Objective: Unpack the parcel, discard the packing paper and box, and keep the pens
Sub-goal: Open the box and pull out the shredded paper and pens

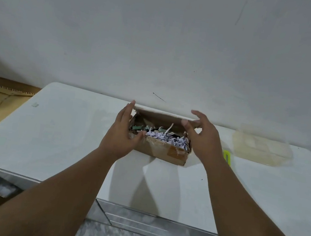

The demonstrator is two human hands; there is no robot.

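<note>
The white table carries an open cardboard box. The left hand lies against the box's left end with fingers straight and the thumb on the near rim. The right hand hovers at the box's right end, fingers spread and loosely curved, gripping nothing. Inside the box, shredded packing paper fills the right part, and green barrels, probably the pens, show at the left. The rear flap stands raised. A yellow-green object lies right of the box.

Status: the box is opened. Still outstanding: pen removal, then paper and box disposal.
</note>
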